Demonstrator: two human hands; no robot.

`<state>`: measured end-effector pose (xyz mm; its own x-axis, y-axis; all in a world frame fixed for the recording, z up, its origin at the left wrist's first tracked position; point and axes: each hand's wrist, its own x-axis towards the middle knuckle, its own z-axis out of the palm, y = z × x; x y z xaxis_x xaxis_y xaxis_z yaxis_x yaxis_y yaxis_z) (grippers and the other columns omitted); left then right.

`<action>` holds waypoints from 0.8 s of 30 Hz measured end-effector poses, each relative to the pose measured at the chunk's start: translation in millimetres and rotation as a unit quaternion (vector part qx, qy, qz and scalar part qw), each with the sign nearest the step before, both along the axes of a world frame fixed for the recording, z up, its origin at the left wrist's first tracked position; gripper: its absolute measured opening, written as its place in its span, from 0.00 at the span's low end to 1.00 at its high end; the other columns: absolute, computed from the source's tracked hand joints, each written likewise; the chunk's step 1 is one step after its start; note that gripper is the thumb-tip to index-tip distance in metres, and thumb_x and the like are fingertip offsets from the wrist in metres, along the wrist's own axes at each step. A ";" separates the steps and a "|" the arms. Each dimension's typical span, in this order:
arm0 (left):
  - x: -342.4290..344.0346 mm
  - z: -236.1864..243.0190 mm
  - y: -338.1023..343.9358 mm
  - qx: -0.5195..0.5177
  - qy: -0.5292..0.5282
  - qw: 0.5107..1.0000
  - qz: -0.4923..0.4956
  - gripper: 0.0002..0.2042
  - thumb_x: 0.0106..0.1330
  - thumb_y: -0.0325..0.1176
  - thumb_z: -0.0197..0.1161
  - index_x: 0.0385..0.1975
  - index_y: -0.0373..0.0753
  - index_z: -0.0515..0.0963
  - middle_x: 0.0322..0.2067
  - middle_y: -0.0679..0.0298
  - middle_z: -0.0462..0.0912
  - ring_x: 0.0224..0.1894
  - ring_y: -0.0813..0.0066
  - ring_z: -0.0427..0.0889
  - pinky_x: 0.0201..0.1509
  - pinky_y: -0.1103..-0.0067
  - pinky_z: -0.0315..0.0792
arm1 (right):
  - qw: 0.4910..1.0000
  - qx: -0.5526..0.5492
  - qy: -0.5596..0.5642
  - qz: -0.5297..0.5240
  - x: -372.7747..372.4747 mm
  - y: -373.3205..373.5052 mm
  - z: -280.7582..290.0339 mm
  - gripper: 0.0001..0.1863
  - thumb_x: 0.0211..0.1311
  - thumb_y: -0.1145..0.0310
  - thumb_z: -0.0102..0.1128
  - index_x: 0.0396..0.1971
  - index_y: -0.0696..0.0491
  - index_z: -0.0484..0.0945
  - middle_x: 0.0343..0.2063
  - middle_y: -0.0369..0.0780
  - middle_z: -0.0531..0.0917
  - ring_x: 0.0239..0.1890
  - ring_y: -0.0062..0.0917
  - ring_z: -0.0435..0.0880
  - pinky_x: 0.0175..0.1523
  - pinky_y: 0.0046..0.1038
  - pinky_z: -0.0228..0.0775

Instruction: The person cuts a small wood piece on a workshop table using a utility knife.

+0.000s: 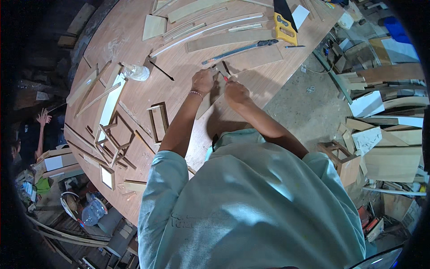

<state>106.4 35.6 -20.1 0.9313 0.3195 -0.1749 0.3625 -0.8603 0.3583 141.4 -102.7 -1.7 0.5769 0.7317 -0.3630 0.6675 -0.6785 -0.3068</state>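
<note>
My left hand (202,81) is closed at the end of a small light piece (220,71), with dark parts beside it, too small to name for sure. Just right of it, my right hand (236,93) is closed on a small red-handled tool (226,78), its tip at that piece. Below both hands lies a narrow board (205,107) along the tabletop edge. Above them are a long blue bar-like tool (228,54) with a dark end and a wide flat board (264,58). A yellow-handled handsaw (285,29) lies farther up to the right.
The wooden worktable (103,175) holds strips, small frames (157,123) and a plastic container (136,72). Stacked boards (389,161) and a wooden stool (336,157) stand on the right. At far left another person's hand (43,117) is raised; a jug (93,214) sits below.
</note>
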 end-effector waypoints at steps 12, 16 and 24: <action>-5.0 -1.5 -10.4 0.066 -0.012 0.998 0.004 0.12 0.50 0.37 0.52 0.22 0.34 0.74 0.25 0.48 0.76 0.32 0.55 0.76 0.36 0.68 0.70 | 0.998 0.004 -0.008 -0.058 -13.3 -2.4 18.4 0.12 0.55 0.68 0.39 0.34 0.58 0.68 0.29 0.46 0.78 0.33 0.35 0.78 0.35 0.30 0.71; -4.2 -0.7 -10.6 0.046 -0.032 0.998 0.039 0.14 0.51 0.40 0.52 0.23 0.33 0.74 0.26 0.48 0.76 0.33 0.55 0.75 0.38 0.68 0.69 | 0.995 0.036 -0.076 -0.052 -10.1 3.0 -0.2 0.12 0.55 0.66 0.39 0.31 0.58 0.68 0.24 0.46 0.78 0.29 0.35 0.79 0.30 0.30 0.72; 6.1 -10.7 11.7 -0.074 0.092 0.993 -0.016 0.20 0.48 0.44 0.56 0.32 0.32 0.72 0.30 0.47 0.75 0.36 0.58 0.75 0.40 0.71 0.68 | 0.869 0.180 0.401 -0.227 13.8 -21.5 5.6 0.17 0.54 0.62 0.43 0.28 0.64 0.67 0.12 0.44 0.73 0.13 0.32 0.76 0.15 0.31 0.66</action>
